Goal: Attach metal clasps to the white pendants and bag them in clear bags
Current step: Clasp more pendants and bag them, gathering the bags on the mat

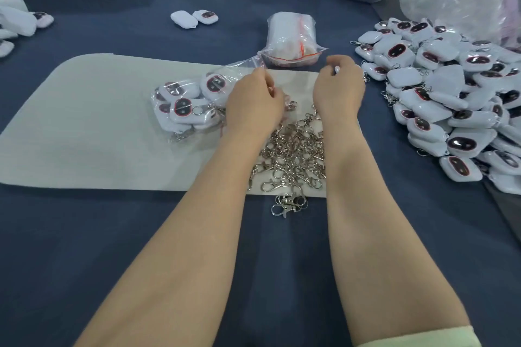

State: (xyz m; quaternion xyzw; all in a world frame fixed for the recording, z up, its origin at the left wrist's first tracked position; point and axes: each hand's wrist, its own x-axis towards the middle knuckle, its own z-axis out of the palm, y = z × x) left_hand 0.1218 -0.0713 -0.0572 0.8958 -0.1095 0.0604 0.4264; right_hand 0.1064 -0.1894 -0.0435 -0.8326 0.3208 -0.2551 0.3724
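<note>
A clear bag [194,98] lies on the grey mat [98,127], holding several white pendants with dark faces, some with metal rings already on. Its mouth stretches right toward both hands. The left hand [253,104] has its fingers curled in, pinching the film at the mouth. The right hand [338,87] has its fingers curled at the far end of that film; whether they grip it cannot be told. Just beyond lies a stack of empty bags [293,36] with red strips. Loose metal clasps [293,155] are heaped between the forearms. A pendant pile [451,98] on the right of the blue tabletop [141,234] runs out of view.
</note>
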